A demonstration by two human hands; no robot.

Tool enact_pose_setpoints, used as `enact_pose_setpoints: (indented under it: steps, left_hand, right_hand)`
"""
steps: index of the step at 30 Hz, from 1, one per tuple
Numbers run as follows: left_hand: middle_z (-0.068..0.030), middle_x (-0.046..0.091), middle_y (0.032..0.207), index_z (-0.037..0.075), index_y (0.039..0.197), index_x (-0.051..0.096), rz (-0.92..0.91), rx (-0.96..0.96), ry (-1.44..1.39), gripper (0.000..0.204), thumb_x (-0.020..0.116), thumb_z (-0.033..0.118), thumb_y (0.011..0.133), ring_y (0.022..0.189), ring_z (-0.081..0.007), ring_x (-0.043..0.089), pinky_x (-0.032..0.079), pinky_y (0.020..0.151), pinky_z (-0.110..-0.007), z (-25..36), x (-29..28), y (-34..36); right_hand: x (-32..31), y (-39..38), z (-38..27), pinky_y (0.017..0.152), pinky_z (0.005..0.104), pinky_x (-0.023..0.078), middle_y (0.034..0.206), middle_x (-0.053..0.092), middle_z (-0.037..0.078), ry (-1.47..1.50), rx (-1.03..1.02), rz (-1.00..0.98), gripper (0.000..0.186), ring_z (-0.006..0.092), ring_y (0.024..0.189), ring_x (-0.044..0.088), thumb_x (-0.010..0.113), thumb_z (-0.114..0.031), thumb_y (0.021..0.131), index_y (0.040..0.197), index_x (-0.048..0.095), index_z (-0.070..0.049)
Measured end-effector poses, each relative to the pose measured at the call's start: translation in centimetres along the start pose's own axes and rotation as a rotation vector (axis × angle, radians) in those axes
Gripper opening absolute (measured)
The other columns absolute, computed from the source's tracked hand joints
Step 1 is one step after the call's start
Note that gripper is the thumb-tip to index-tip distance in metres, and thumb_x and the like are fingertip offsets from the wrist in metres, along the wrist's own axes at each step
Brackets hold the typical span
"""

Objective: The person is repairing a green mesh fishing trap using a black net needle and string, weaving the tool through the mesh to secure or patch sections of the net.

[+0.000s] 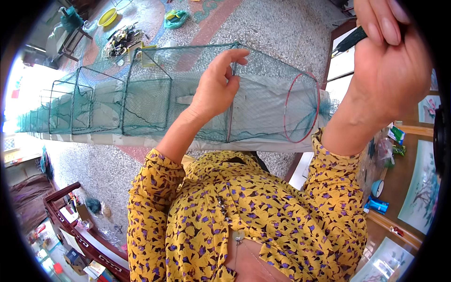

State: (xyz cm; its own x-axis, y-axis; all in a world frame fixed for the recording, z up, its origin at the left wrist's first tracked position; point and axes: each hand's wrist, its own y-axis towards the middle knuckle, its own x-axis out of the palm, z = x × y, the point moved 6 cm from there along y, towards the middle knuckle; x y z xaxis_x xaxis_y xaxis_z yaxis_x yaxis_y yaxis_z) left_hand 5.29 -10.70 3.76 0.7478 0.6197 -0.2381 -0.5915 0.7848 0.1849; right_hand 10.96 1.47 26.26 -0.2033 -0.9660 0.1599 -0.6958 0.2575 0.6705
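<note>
A long green mesh fish trap (145,101) with dark rectangular frames stretches across a pale-covered bench before me. My left hand (218,87) is closed at one of its frame bars, fingers curled over the netting there. Raised at the upper right, my right hand (387,61) grips a netting needle (350,40) wound with dark green twine. A thin line seems to run from its tip. Toward the right end of the trap stands a red hoop (287,110), and past it the mesh gathers into a bunch (324,109).
On the speckled floor beyond lie a heap of small dark and pale pieces (123,41), a yellow basin (107,17) and a green bag (175,19). A dark red wooden frame (82,230) stands at lower left. Picture panels and a blue packet (376,205) are at right.
</note>
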Motion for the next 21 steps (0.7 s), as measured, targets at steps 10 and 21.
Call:
enact_pose_setpoints:
  steps: [10,21]
  left_hand:
    - [-0.0126,0.05,0.09,0.005,0.09,0.054,0.118,-0.064,0.287,0.019,0.068,0.003,0.076,0.076,-0.0315,0.053,0.044,0.065,-0.04,1.7,-0.9,-2.0]
    - [-0.0073,0.055,0.091,0.002,0.096,0.063,0.189,-0.155,0.305,0.027,0.076,0.016,0.077,0.077,-0.018,0.057,0.049,0.071,-0.03,0.6,-1.3,-2.8]
  right_hand:
    - [-1.3,-8.3,8.0,0.07,0.0406,0.048,0.08,0.06,0.008,-1.173,0.509,-0.377,0.01,0.0284,0.083,0.059,0.06,-0.02,0.087,0.088,0.062,-0.01]
    - [-1.6,-12.6,11.4,0.071,0.0405,0.048,0.08,0.058,0.007,-1.308,0.457,-0.493,0.005,0.0289,0.084,0.057,0.063,-0.014,0.083,0.081,0.062,-0.009]
